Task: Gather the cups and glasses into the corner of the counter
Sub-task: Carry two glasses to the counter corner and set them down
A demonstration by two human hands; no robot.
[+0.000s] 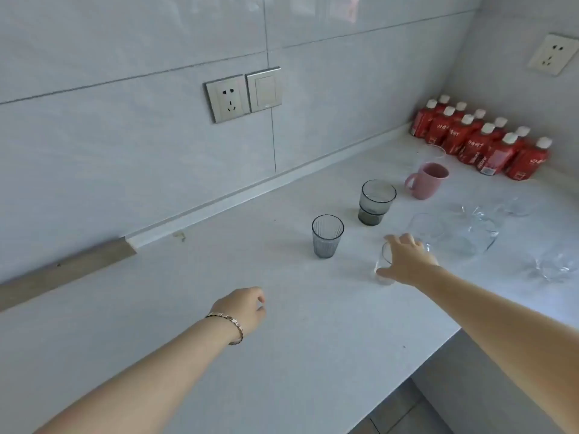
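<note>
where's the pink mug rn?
In the head view the pink mug stands upright on the counter, right of centre, just in front of the red bottles, with the stacked grey glasses to its left.

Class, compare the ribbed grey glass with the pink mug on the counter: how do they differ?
The ribbed grey glass is see-through and smoky; the pink mug is opaque. The mug has a handle on its side; the glass has none. The mug stands nearer the red bottles in the corner; the glass stands farther out. Both stand upright, untouched by either hand.
</note>
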